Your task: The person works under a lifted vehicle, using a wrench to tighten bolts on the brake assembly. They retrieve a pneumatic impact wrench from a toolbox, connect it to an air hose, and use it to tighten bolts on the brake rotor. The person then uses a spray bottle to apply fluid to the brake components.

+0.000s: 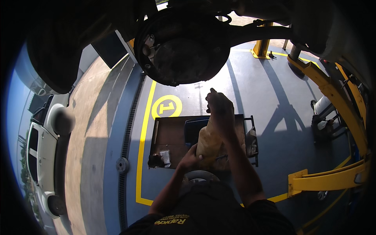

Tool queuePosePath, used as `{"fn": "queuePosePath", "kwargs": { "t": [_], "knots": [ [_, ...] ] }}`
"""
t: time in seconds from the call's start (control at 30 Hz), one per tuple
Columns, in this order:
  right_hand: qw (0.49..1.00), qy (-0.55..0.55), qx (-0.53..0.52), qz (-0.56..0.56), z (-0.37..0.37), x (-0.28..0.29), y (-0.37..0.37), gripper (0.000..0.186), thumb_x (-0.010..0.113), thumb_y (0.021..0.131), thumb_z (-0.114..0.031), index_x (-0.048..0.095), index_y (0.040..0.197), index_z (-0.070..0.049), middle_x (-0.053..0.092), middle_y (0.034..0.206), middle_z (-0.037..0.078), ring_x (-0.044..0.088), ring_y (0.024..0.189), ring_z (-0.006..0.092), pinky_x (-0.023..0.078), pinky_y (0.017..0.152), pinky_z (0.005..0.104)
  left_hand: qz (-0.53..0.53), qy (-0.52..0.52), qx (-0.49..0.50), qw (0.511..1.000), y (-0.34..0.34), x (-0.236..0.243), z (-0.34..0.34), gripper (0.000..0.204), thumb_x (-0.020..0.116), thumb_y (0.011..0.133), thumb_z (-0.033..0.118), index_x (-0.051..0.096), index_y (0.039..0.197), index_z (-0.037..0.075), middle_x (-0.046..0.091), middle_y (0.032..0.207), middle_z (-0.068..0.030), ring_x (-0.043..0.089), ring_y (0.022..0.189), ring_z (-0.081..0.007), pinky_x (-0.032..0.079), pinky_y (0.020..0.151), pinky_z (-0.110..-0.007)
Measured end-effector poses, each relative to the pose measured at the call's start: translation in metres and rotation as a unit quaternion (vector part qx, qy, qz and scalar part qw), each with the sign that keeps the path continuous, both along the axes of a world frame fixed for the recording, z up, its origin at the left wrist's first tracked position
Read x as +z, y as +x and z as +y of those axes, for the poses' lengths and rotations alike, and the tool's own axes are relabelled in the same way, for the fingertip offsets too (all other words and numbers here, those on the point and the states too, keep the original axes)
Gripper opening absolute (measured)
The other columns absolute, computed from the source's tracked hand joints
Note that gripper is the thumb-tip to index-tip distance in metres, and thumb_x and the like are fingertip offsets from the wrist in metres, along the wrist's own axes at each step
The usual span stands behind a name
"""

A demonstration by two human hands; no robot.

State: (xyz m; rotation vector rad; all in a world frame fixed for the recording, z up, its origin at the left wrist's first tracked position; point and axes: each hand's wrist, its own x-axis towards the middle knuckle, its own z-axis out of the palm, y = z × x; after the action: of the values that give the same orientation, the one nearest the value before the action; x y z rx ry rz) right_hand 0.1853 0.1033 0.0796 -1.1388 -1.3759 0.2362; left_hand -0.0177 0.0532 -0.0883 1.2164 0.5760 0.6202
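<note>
A translucent yellowish bottle is held upright-looking and slightly tilted below the dark round underbody housing of a raised vehicle. My left hand grips the bottle's lower part. My right hand is closed near the bottle's top, over its neck, which it mostly hides; what exactly its fingers hold there is unclear. Behind the bottle, on the floor, lies a dark tray or cart with brown cardboard and a small pale item on it.
Yellow lift arms and a post stand at the right, beside a jack-like tool. The grey floor has yellow lines. A drain grate runs along the left, with a white vehicle farther out.
</note>
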Motion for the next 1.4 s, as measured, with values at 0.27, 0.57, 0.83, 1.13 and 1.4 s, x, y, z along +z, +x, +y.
{"fn": "queuePosePath", "kwargs": {
  "t": [0.27, 0.57, 0.83, 1.13, 1.4],
  "knots": [
    [0.987, -0.149, 0.039, -0.037, -0.049, -0.079, -0.098, 0.051, 0.072, 0.095, -0.030, 0.054, 0.135, -0.002, 0.055, 0.126, 0.020, 0.053, 0.123, 0.0387, 0.043, 0.104, 0.0491, -0.035, 0.151, 0.148, 0.977, -0.007, 0.028, -0.014, 0.106, 0.085, 0.084, 0.030, 0.019, 0.162, 0.003, 0.038, 0.159, -0.0185, 0.041, 0.146, -0.0279, 0.040, 0.117, -0.041],
    [0.856, -0.421, 0.258, 0.155, -0.052, -0.251, -0.076, 0.072, 0.080, 0.089, -0.030, 0.047, 0.148, -0.007, 0.050, 0.145, 0.020, 0.054, 0.131, 0.0383, 0.045, 0.109, 0.0491, 0.151, 0.136, 0.327, 0.923, -0.116, -0.008, 0.015, 0.060, 0.077, 0.090, 0.012, 0.050, 0.143, 0.004, 0.067, 0.102, -0.0068, 0.065, 0.092, -0.0140, 0.052, 0.083, -0.032],
    [0.695, -0.620, 0.029, -0.363, -0.105, -0.467, -0.115, 0.046, 0.071, 0.090, -0.014, 0.056, 0.131, -0.001, 0.054, 0.136, 0.019, 0.051, 0.133, 0.0394, 0.047, 0.107, 0.0526, 0.264, 0.164, 0.342, 0.887, -0.183, 0.074, 0.035, 0.035, 0.071, 0.091, 0.014, 0.065, 0.123, 0.002, 0.061, 0.072, 0.0002, 0.059, 0.069, -0.0075, 0.048, 0.065, -0.027],
    [0.561, -0.696, 0.099, -0.436, -0.067, -0.466, -0.116, 0.062, 0.076, 0.091, -0.036, 0.052, 0.141, -0.007, 0.067, 0.128, 0.019, 0.065, 0.121, 0.0352, 0.053, 0.105, 0.0450, 0.252, 0.228, 0.282, 0.897, -0.256, 0.174, 0.053, 0.052, 0.073, 0.085, 0.025, 0.057, 0.131, 0.009, 0.076, 0.099, -0.0215, 0.074, 0.092, -0.0388, 0.057, 0.084, -0.049],
    [0.779, -0.504, 0.139, -0.345, -0.082, -0.272, -0.188, 0.074, 0.065, 0.086, -0.070, 0.072, 0.103, 0.002, 0.071, 0.104, 0.027, 0.066, 0.103, 0.0468, 0.052, 0.090, 0.0527, 0.194, 0.223, 0.251, 0.922, -0.312, 0.214, 0.054, 0.050, 0.072, 0.088, 0.023, 0.056, 0.132, 0.004, 0.075, 0.097, -0.0203, 0.075, 0.086, -0.0314, 0.059, 0.079, -0.045]
  ]
}}
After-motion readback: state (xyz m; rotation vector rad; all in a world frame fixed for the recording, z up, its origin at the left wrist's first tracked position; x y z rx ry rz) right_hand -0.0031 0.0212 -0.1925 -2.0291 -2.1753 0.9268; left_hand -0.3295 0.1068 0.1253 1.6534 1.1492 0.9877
